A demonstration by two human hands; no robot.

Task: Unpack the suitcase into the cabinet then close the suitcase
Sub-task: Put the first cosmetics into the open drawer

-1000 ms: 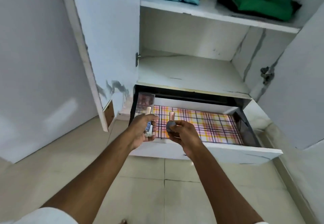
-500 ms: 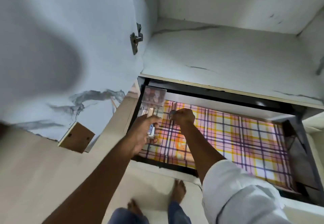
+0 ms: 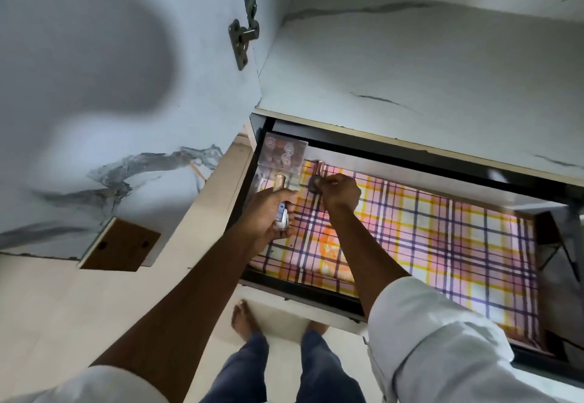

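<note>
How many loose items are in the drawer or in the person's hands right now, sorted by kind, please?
Clear boxes in the drawer's back left corner: 1, the clear box
Small bottles held in the left hand: 1, the small bottle
Copper-capped dark items held by the right hand: 1, the dark item
Total: 3

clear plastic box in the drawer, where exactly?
Head view: the clear plastic box sits in the back-left corner of the open drawer, at the edge of the plaid liner, just beyond the left hand.
</note>
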